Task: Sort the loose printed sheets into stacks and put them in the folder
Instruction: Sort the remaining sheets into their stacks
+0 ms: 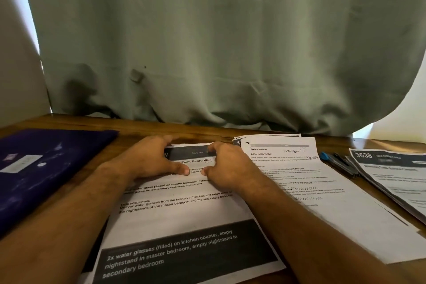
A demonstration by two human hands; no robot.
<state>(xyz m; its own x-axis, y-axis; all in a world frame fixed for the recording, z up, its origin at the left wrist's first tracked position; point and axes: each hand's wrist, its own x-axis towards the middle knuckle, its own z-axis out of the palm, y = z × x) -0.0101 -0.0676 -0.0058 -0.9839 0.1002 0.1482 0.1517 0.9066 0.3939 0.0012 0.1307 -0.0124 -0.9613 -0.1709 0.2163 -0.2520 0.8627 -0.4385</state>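
Head view: your left hand [149,159] and right hand [227,165] curl over the far edge of the centre stack [184,210], thumbs pressing its top sheet, likely to square it. Left of your grip lies the purple folder [46,163]; right, more sheets [311,191] and pens [338,161]. Nothing blocks the way.

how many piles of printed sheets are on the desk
3: a centre pile under both hands, a middle pile to its right, a far-right pile beyond the pens. Lower sheets are hidden.
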